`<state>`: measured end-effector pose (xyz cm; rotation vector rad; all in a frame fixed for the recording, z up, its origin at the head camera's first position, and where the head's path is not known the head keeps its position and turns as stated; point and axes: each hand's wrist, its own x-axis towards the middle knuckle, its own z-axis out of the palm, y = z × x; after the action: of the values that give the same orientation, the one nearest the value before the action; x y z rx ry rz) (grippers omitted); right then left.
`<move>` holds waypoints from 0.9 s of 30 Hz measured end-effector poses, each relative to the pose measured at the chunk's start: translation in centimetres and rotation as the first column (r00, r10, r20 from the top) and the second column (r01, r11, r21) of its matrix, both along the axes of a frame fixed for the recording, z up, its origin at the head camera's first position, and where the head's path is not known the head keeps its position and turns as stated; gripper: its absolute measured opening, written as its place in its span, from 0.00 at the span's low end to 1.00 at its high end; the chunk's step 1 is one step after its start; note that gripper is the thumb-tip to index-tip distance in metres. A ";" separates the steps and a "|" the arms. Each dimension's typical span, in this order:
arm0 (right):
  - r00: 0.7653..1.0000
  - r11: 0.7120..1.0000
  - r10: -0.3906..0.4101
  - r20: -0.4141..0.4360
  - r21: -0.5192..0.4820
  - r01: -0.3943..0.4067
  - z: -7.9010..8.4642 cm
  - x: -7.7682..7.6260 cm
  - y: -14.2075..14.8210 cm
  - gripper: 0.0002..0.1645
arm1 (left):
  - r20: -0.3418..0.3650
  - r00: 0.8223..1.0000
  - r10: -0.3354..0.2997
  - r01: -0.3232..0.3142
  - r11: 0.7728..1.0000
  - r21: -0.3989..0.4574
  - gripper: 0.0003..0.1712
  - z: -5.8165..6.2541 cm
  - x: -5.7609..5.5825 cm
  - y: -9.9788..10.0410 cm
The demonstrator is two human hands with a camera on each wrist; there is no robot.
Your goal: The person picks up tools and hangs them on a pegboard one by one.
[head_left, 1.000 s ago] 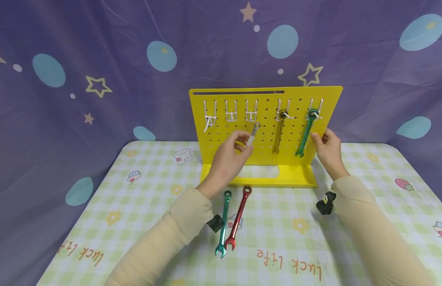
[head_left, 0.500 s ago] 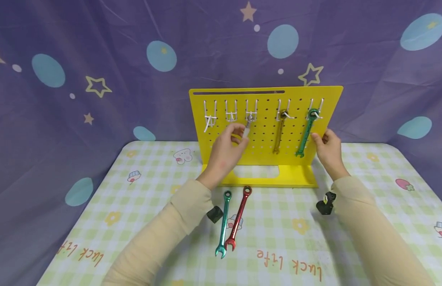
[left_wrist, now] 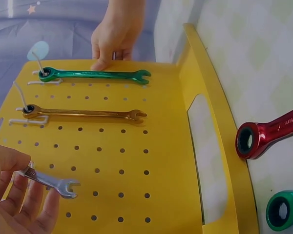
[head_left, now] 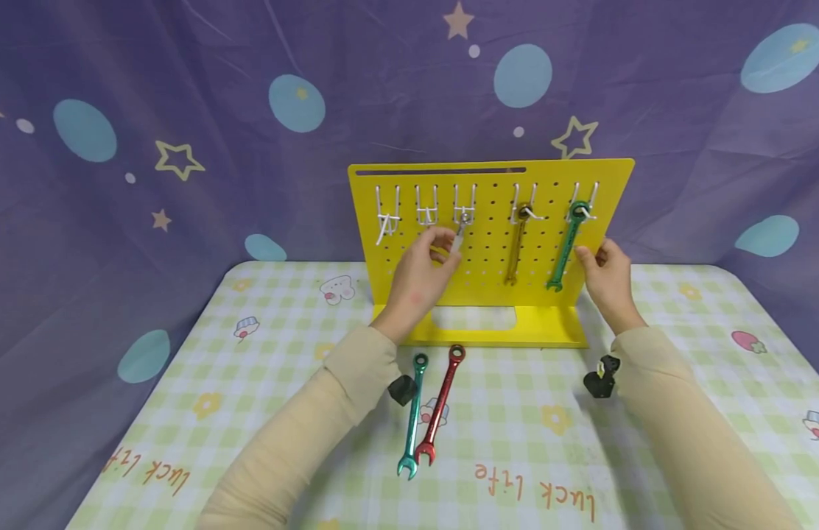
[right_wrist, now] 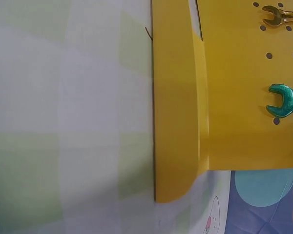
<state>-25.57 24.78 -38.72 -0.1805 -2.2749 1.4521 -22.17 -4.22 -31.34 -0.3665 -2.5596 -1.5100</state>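
My left hand pinches a silver combination wrench between thumb and fingers. Its ring end is up at the third white hook from the left on the yellow pegboard; whether the ring is over the prong I cannot tell. In the left wrist view, the open jaw end of that silver wrench points out past my fingers. My right hand grips the pegboard's right edge, thumb in front. A gold wrench and a green wrench hang on the two right-hand hooks.
In front of the pegboard's base, a teal wrench and a red wrench lie on the checked tablecloth. Two more white hooks, the leftmost hook and its neighbour, carry nothing. A purple curtain hangs behind.
My left hand has moved up and slightly left with the silver wrench, bringing its ring end to the third hook; it has barely moved in the last half second. The right hand stays put.
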 end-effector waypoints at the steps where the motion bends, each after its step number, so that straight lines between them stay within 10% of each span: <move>1: 1.000 1.000 -0.001 -0.002 0.000 0.001 0.0 0.0 0.0 0.25 | 0.005 1.000 0.004 -0.004 1.000 0.002 0.15 0.0 -0.1 0.0; 27: 1.000 1.000 -0.017 0.011 -0.026 0.017 0.0 0.0 -0.2 0.25 | 0.022 1.000 0.017 -0.018 0.998 0.061 0.14 -0.9 -3.0 1.1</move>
<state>-25.56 24.57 -38.69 -0.2154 -2.2583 1.4761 -25.13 -3.12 -32.19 -0.3216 -2.5189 -1.5907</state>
